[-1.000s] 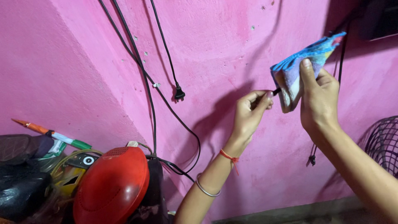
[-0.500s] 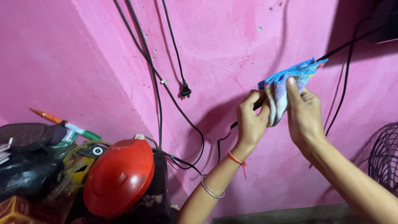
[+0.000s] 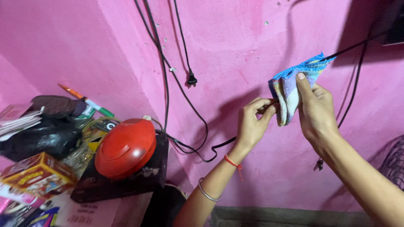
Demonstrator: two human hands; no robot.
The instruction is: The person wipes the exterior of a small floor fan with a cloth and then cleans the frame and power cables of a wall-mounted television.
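Against the pink painted wall [image 3: 235, 46], the folded blue, multicoloured cloth [image 3: 290, 90] serves as the landmark. Compared with half a second ago, the cloth sits slightly higher along the thin black cable [image 3: 349, 47], which now runs taut from the cloth's upper right tip toward the dark corner, while a slack loop of the same cable hangs lower left of the cloth, beyond the left wrist. By this judgement, the wiping stroke along the cable is under way rather than finished.

The right hand [image 3: 316, 111] sits just right of the cloth, its fingers [image 3: 301, 82] closed around the fold, thumb pressed on the front face, so the cable passes inside the cloth and is hidden there. The left hand [image 3: 252, 122] lies just left of the cloth, fingers pinched shut on the cable where it leaves the cloth's lower edge.

Far left of the cloth, a round red plastic dome [image 3: 125, 147] rests on a cluttered surface, and a loose black plug [image 3: 192, 80] dangles above it.
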